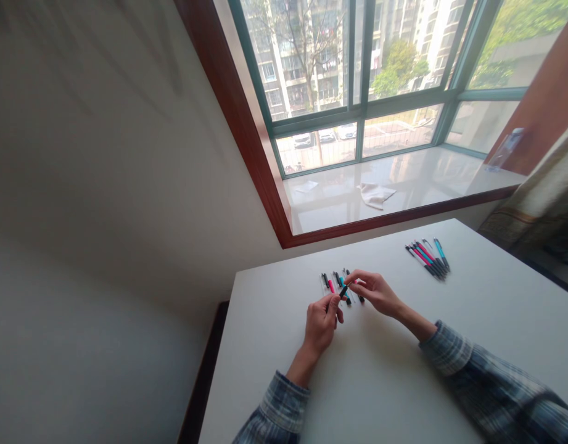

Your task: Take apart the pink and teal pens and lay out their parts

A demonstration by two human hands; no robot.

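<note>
My left hand is closed on a black pen piece, which points up and to the right from between thumb and fingers. The fingertips of my right hand pinch together at its upper end. Whether they grip the piece itself or some small part at its tip is too small to tell. Beneath and behind both hands, several pen parts in black, pink, teal and clear lie on the white table, partly hidden by my fingers.
A bunch of several pens with pink, teal, white and black barrels lies at the back right of the white table. Beyond stand a windowsill with a crumpled white cloth and a clear bottle. A wall borders the left.
</note>
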